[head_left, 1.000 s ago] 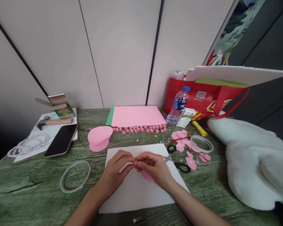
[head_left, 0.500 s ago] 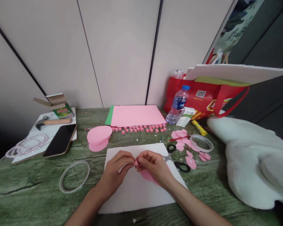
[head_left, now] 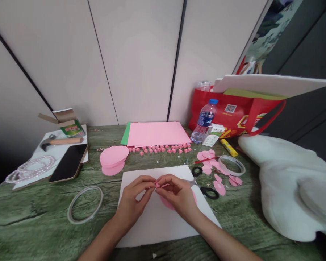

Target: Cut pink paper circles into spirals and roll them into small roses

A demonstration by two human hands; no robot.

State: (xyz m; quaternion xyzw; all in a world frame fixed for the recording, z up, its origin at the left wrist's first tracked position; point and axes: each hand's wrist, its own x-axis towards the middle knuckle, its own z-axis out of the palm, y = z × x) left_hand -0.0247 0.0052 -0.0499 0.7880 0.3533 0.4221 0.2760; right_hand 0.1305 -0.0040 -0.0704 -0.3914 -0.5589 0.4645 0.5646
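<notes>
Between the fingertips of my left hand (head_left: 133, 197) and my right hand (head_left: 178, 195) is a small rolled pink paper flower (head_left: 157, 185). Both hands pinch it, one from each side, above a white board (head_left: 152, 228). Under my right hand lies a pink paper piece (head_left: 167, 201), partly covered. Scissors (head_left: 209, 193) with black handles rest at the board's right edge, their blades partly behind my right hand. Past the board, several small rolled pink flowers (head_left: 157, 149) stand in rows in front of a stack of pink paper sheets (head_left: 159, 133).
Pink paper circles (head_left: 114, 156) and a tape roll (head_left: 85, 204) lie left. Further left are a phone (head_left: 69, 163), a hammer (head_left: 62, 141) and beads (head_left: 29, 168). Right are paper scraps (head_left: 206, 156), another tape roll (head_left: 232, 165), a glue stick (head_left: 229, 148), a bottle (head_left: 205, 121) and a red bag (head_left: 220, 105).
My right thumb and fingers have shifted slightly around the paper flower, and it sits a little higher. The white board has turned slightly. Both hands still pinch the flower.
</notes>
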